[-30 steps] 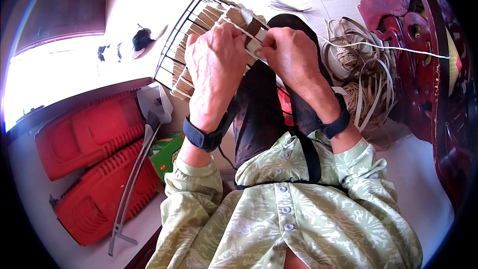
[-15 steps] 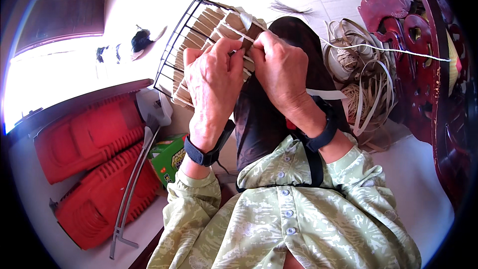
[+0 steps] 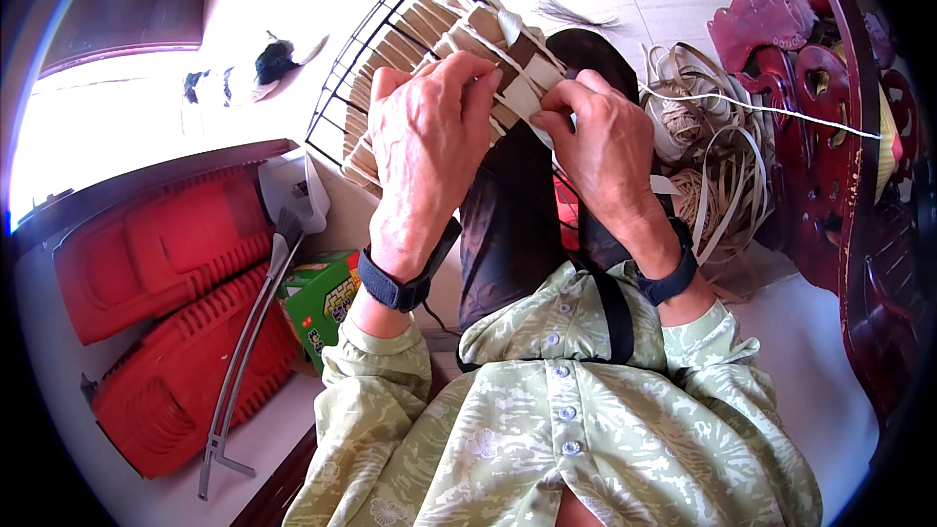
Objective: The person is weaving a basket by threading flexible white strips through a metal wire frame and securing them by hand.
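Observation:
A black wire frame packed with tan woven strips rests over my legs. My left hand is closed at the near edge of the weave, fingertips curled onto a strip I cannot make out clearly. Just to its right, my right hand pinches a pale flat strip that runs across a darker brown band. My thighs in dark trousers lie below.
Tangled tan strips and coils lie at the right beside a carved red-wood piece crossed by a white cord. Red plastic cases, a bent metal tube and a green box are at lower left. A black-and-white animal lies on the floor.
Compared with half a second ago, my right hand has shifted right with the pale strip in its fingers, and my left hand and the framed weave have risen slightly.

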Demonstrator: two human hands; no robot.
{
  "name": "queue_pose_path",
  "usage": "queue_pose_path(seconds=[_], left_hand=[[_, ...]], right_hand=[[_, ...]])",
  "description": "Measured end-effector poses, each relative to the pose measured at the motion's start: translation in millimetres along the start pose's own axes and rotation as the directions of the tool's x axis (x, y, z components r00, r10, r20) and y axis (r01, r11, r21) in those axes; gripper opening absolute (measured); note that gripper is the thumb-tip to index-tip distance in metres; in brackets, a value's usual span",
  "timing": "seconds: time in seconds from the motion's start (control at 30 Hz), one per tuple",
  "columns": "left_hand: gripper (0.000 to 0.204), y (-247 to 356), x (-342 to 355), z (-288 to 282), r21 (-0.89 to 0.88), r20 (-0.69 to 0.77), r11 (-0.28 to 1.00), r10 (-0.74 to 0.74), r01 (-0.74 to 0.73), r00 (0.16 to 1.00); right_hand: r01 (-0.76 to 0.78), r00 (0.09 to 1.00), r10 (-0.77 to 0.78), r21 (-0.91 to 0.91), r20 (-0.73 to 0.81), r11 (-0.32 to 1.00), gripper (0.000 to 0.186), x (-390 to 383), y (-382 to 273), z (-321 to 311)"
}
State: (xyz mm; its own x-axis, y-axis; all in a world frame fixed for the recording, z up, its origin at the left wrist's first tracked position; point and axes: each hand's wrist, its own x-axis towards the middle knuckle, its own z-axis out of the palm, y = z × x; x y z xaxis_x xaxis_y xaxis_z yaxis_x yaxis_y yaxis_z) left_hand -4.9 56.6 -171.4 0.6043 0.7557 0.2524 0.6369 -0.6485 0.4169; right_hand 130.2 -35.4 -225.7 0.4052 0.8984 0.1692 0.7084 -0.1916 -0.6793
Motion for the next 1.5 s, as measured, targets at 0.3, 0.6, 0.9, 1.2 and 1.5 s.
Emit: queue_pose_path(seconds=[0.3,0.6,0.9,1.2,1.5], left_hand=[[0.007,0,15,-3,0.129,0.011,0.986,-0.107,0.104,0.994],[0.009,1,23,5,0.141,-0.007,0.981,-0.132,0.132,0.991],[0.006,3,22,-16,0.136,-0.192,0.984,-0.089,0.117,0.977],[0.008,-22,22,-36,-0.268,-0.254,0.936,-0.299,0.23,0.92],[0.016,-37,29,-44,-0.532,-0.238,0.81,-0.422,0.247,0.875]], right_hand=[[0.214,0.943,-0.219,-0.048,-0.251,0.976,0.012,12,2,18],[0.23,0.937,-0.214,0.024,-0.278,0.973,0.01,16,4,21],[0.034,0.973,0.04,0.314,-0.226,0.949,0.012,21,30,-3],[-0.355,0.933,0.266,0.5,0.243,0.79,0.027,45,37,-21],[-0.461,0.883,0.237,0.656,0.405,0.598,0.034,43,36,-5]])
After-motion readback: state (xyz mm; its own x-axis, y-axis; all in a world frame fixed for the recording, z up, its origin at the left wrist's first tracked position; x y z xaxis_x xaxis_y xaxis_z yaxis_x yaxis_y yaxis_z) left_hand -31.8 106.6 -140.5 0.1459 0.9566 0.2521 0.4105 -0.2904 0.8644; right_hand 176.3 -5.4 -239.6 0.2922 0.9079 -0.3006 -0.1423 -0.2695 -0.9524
